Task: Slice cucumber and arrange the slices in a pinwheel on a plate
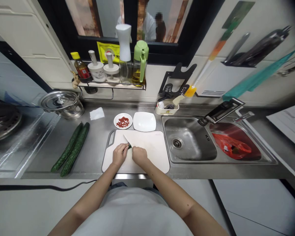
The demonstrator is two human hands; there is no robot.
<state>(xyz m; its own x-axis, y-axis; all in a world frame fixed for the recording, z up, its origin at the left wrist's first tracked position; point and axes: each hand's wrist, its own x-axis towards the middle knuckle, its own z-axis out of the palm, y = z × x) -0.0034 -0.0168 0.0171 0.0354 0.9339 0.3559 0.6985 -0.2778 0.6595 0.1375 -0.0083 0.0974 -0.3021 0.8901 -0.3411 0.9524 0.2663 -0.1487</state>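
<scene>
On the white cutting board (pixel 152 150) my right hand (pixel 139 155) is closed round the handle of a knife (pixel 126 139), whose blade points away to the upper left. Close beside it, my left hand (pixel 119 154) has its fingers pressed together at a small dark green piece of cucumber (pixel 130 146), mostly hidden by the fingers and blade. Just beyond the board are a small plate of chopped red bits (pixel 123 122) and a white square plate (pixel 144 121). Two long whole cucumbers (pixel 75 149) lie side by side on the counter to the left.
A lidded steel pot (pixel 70 106) and a white paper piece (pixel 97 113) stand back left. To the right is a double sink (pixel 191 141) with a faucet (pixel 221 111) and a red plastic bag (pixel 232 147). A rack of bottles (pixel 113 86) hangs below the window.
</scene>
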